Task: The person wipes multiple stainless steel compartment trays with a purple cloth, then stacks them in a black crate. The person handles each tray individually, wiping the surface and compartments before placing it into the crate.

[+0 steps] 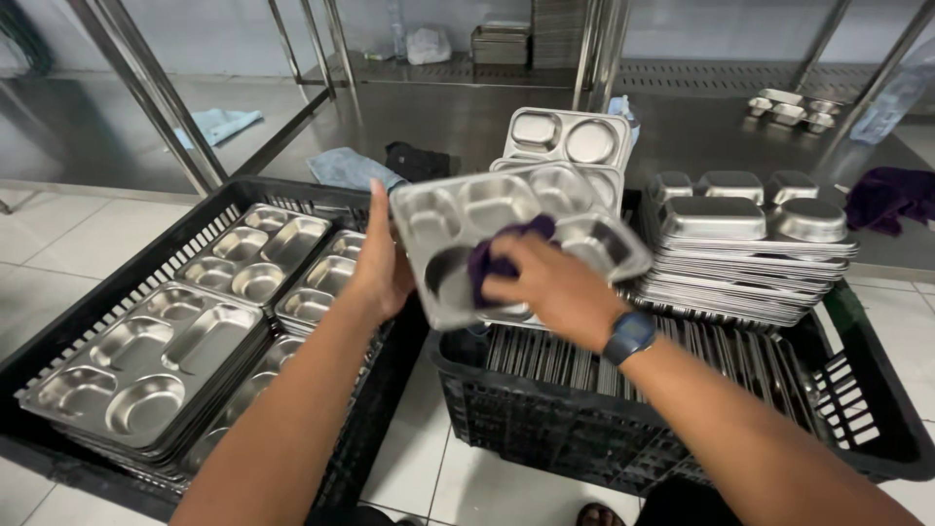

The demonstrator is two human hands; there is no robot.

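In the middle of the frame, the left hand (382, 268) is holding a steel compartment tray (516, 239) by its left edge, fingers flat behind it and thumb at the rim, so its grip is closed on the tray. The right hand (550, 287) is pressing a dark purple cloth (499, 255) into one of the tray's lower compartments; its grip is bunched around the cloth.

The tray is tilting toward the camera above the gap between two black crates. The left crate (68, 331), at the lower left, is holding trays lying face up in stacks (156, 365). The right crate (682, 429) is carrying trays standing on edge, with a tall pile of upside-down trays (750, 248) at the right and more trays (570, 141) behind the held one.

To wipe well, the cloth should be following each compartment's curved corners, where water seems likely to be sitting, while the left hand is keeping the tray steady against the pressure. Cloths are lying on the counter (467, 117) across the top.
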